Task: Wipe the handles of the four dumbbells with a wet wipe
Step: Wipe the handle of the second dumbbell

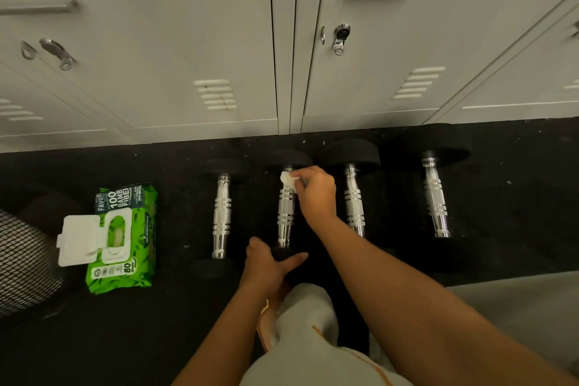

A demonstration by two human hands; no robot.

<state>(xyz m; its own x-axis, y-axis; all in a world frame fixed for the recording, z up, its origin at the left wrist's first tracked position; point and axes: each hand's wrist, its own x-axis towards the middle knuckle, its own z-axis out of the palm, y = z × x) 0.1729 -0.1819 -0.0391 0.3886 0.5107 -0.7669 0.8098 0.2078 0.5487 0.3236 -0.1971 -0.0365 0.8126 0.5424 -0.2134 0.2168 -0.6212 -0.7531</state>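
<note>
Black gym floor (175, 323) along grey lockers (156, 41) carries four dumbbells side by side, handles parallel for sequential access. Right hand (316, 194) pinches wipe (289, 180) against far end of 2nd handle (285, 210). Left hand (266, 263), fingers spread, steadies near head vs. rolling. Pack (125, 238) lies open, left of it.

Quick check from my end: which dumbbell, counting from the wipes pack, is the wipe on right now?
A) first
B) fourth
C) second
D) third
C: the right hand presses the wipe on the far end of the second dumbbell's handle, while the left hand rests on its near weight.
</note>
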